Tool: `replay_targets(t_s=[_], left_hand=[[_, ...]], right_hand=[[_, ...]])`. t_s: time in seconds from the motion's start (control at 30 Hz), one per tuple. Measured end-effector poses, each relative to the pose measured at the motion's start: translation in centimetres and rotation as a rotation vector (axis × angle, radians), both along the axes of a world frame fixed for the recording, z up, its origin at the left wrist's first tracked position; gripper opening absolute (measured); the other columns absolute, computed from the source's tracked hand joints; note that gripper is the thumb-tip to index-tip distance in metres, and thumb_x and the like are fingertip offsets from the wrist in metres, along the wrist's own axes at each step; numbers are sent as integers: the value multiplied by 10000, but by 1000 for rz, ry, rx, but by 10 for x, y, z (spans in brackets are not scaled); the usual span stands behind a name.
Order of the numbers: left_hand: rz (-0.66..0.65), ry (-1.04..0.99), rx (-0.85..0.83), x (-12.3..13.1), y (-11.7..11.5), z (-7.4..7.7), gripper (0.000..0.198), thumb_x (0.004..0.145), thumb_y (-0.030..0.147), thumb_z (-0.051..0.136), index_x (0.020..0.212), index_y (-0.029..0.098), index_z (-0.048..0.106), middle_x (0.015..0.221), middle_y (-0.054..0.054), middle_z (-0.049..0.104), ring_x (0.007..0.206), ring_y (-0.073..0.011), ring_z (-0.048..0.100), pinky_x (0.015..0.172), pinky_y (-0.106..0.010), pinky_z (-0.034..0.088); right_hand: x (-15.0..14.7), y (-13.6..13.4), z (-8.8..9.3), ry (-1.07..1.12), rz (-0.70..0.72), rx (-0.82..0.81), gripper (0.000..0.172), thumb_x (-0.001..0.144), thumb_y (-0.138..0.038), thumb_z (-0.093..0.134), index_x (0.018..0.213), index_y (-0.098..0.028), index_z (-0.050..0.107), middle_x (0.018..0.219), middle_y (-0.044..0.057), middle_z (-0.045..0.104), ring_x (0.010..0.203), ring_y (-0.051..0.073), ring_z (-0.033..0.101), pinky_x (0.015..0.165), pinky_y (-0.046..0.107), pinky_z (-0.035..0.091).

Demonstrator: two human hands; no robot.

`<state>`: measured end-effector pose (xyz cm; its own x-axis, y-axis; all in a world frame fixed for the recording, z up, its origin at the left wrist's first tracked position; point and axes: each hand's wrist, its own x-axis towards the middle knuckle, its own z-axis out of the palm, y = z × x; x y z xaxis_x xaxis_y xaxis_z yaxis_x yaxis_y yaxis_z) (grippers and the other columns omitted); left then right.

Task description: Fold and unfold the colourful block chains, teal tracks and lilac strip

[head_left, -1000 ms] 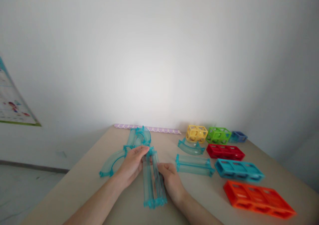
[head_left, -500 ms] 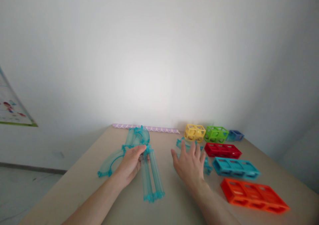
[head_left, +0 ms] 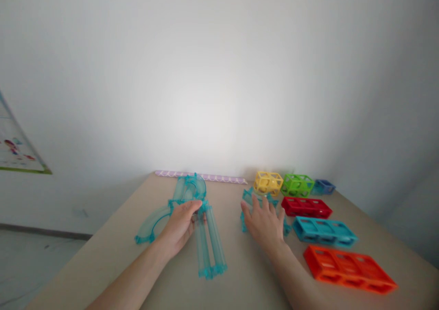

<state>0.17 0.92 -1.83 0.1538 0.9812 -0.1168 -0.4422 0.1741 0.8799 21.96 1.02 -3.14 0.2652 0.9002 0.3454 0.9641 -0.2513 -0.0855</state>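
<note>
My left hand pinches the top end of a long, clear teal double-channel track piece between thumb and fingers. That end meets a curved teal track piece on the left and a rounded teal track piece behind; my hand hides part of the joint. Over on the right, my right hand is spread above a group of teal track pieces, fingertips at or just over them. Whether it touches them I cannot tell, and the hand covers much of the group.
To the right lie an orange block frame, a blue one and a red one. Yellow, green and dark blue frames stand at the back. A purple patterned strip runs along the wall.
My right hand has moved slightly forward, and more of the teal pieces now shows to its left. My left hand and its track piece have stayed nearly still.
</note>
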Motion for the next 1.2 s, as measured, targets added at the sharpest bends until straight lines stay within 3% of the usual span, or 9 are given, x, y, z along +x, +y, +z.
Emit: replay_targets(t_s=[0.27,0.4,0.47,0.53,0.63,0.77,0.87,1.07,1.2], left_hand=[[-27,6,5,0,2,-3,196,735,322,713,738,132,664,700,-22,623,631,-129,587,636,-264,503],[-42,3,2,0,1,-4,183,737,313,710,750,136,667,733,-33,638,655,-139,597,652,-276,510],[-47,-2,3,0,-1,-1,172,737,304,712,784,144,670,761,-32,643,673,-139,604,671,-282,513],[-66,-16,15,1,-4,2,175,733,283,717,844,155,673,788,-28,645,688,-140,609,703,-297,515],[-124,-51,78,2,-9,5,232,715,238,730,929,170,671,850,-32,646,731,-145,612,731,-301,503],[-251,-39,168,2,-13,7,255,680,207,742,923,167,677,920,-52,643,794,-163,608,735,-288,475],[-316,5,173,0,-13,7,194,669,210,725,848,159,669,849,-50,640,763,-166,595,695,-274,457],[-361,204,107,1,-14,3,130,714,258,677,662,161,607,665,-11,585,662,-148,544,645,-259,432],[-249,423,105,10,-16,2,140,657,243,711,612,169,600,610,14,568,612,-134,515,599,-232,407]], right_hand=[[3,4,-4,13,17,15,571,933,-517,315,1361,-174,472,1342,189,483,1174,374,486,1012,621,186],[0,-3,7,42,11,144,504,916,-484,400,1234,-138,582,1334,216,463,1203,384,451,1019,610,205],[-5,-13,17,126,151,260,424,912,-427,438,1169,-139,613,1289,192,496,1186,347,467,1022,534,277],[-13,-25,27,292,417,293,393,907,-398,465,1183,-149,591,1217,157,546,1096,279,532,968,429,383],[-27,-42,33,589,758,108,480,887,-411,524,1302,-173,492,1187,125,579,885,188,601,820,332,481],[-38,-52,36,811,948,-171,620,836,-312,604,1407,-231,374,1051,42,649,749,140,588,693,268,484],[-34,-52,39,737,979,-179,605,815,-189,568,1394,-245,401,1014,19,652,792,144,578,761,274,459],[-23,-54,39,279,931,-256,617,671,-72,510,1269,-225,517,1030,64,606,981,211,560,851,301,412],[-28,-59,39,179,870,-244,537,671,-161,575,1206,-205,538,1069,80,575,1045,239,525,916,329,376]])
